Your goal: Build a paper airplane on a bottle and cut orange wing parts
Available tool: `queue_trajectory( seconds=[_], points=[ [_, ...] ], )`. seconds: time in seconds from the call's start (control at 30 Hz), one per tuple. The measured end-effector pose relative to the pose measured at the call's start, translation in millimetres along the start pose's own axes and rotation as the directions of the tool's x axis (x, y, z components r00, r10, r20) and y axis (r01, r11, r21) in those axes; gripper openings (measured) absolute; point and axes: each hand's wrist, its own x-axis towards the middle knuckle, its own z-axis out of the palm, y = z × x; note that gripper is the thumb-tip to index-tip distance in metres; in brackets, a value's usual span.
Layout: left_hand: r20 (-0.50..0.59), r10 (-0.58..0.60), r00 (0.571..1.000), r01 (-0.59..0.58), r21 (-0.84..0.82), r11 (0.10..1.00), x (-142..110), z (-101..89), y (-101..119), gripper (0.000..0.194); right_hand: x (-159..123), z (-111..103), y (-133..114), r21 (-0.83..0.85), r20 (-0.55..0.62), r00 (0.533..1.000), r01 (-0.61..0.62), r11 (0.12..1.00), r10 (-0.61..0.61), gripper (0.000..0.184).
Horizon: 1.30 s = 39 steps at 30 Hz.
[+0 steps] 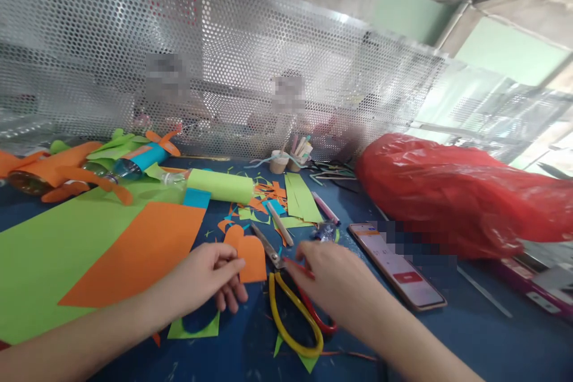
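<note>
My left hand [210, 274] pinches an orange paper cutout [253, 258] between thumb and fingers; its upper edge has rounded lobes. Just to the right lies a pair of scissors [277, 261] with one yellow and one red handle, blades pointing away from me and slightly left. The fingers of my right hand [333, 271] are curled at the red handle near the pivot, and part of that handle is hidden behind them. Below my left hand is a green paper scrap [208, 327] with a curved cut.
Orange paper [143, 250] overlaps a large green sheet [36, 245] at left. Paper-wrapped bottles, including a green one [219, 185], lie behind. Paper scraps [271, 193] cover the middle. A phone [403, 274] and red plastic bag [430, 191] sit right. Perforated metal [250, 42] borders the back.
</note>
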Motion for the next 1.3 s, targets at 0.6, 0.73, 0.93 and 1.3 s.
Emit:
queue_trajectory(
  seconds=[0.6,0.73,0.93,1.3],
  points=[
    [-0.062,0.097,0.993,-0.040,0.602,0.797,-39.6,0.7,3.9,0.030,36.5,2.9,-6.1,0.775,0.057,0.992,0.027,0.632,-0.113,0.003],
    [-0.067,0.284,0.956,-0.209,0.522,0.827,-40.4,3.2,6.1,0.036,7.1,14.8,-26.2,0.960,0.091,0.948,-0.003,0.279,-0.304,0.021],
    [0.098,0.305,0.947,-0.314,0.477,0.821,-38.9,18.7,6.7,0.024,4.4,34.9,-31.6,0.997,-0.077,0.970,0.076,-0.012,-0.231,0.041],
    [0.046,0.290,0.956,-0.280,0.439,0.854,-35.8,19.5,16.7,0.034,3.3,36.8,-30.2,0.998,-0.062,0.971,0.059,-0.021,-0.232,0.039]
  ],
)
